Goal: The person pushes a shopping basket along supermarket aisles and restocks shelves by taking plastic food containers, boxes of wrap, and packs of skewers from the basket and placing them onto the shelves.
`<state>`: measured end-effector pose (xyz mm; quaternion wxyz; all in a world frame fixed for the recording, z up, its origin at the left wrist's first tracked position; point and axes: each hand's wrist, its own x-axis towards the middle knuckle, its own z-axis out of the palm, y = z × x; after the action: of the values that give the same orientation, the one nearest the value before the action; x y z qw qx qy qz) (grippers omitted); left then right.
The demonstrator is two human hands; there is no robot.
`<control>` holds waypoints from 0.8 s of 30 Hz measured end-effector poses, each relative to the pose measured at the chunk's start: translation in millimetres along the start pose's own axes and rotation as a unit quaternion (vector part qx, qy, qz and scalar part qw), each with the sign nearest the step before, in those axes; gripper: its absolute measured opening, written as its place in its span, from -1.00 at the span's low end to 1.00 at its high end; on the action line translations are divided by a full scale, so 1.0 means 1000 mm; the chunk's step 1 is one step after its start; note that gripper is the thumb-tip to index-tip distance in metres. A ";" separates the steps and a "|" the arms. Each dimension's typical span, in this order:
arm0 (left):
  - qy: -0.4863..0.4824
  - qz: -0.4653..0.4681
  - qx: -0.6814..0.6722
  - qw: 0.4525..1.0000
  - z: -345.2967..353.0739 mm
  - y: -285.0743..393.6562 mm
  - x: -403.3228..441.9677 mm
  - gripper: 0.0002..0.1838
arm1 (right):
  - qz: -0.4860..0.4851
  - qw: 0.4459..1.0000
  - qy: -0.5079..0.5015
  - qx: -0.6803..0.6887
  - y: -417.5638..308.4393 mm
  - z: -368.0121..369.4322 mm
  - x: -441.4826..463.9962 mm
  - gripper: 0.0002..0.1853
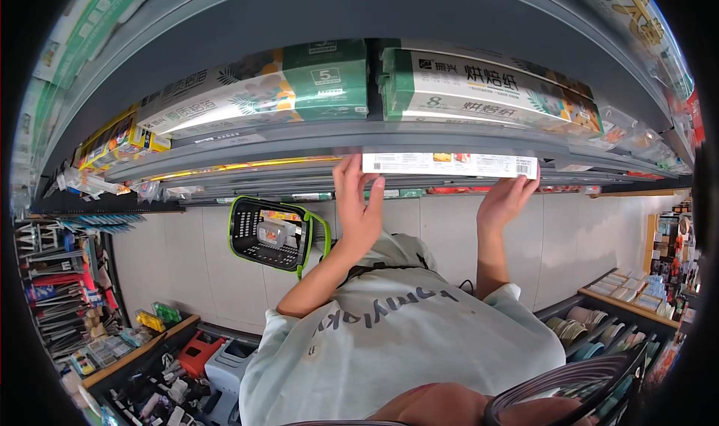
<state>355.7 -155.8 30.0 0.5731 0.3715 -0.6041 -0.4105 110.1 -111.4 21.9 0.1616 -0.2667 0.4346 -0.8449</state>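
Observation:
A long white box (449, 164) with small print, food pictures and a barcode lies level at the shelf edge, partly hidden under the shelf above. My left hand (361, 201) grips its left end, thumb below and fingers up beside it. At the box's right end, near the barcode, my right hand (508, 198) holds it with the fingers against the underside and end. Just above, green and white boxes (472, 89) and more green and white boxes (255, 85) lie on the grey shelf (314, 138).
A black basket with a green rim (268, 233) hangs near my left forearm, with packaged goods inside. Yellow boxes (120, 143) sit at the shelf's left. Behind me, low display bins (142, 345) and racks (71, 276) border the tiled floor (172, 254).

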 end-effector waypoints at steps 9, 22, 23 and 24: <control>-0.012 -0.052 -0.072 0.996 0.004 0.004 0.023 -0.42 | -0.030 0.990 -0.003 -0.137 0.014 0.006 0.003 -0.44; 0.019 0.050 0.172 0.984 0.007 0.007 0.037 -0.58 | -0.075 0.968 -0.062 -0.230 0.015 -0.001 0.032 -0.40; 0.008 0.055 0.168 0.984 0.007 0.005 0.042 -0.66 | -0.086 0.964 -0.083 -0.236 0.022 -0.009 0.037 -0.40; 0.008 0.056 0.168 0.984 0.007 0.001 0.043 -0.66 | -0.086 0.964 -0.083 -0.236 0.022 -0.005 0.038 -0.40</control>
<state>345.8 -194.6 48.1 0.5294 0.4316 -0.6795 -0.2678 76.9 -139.9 13.2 0.0563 -0.4028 0.5821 -0.7041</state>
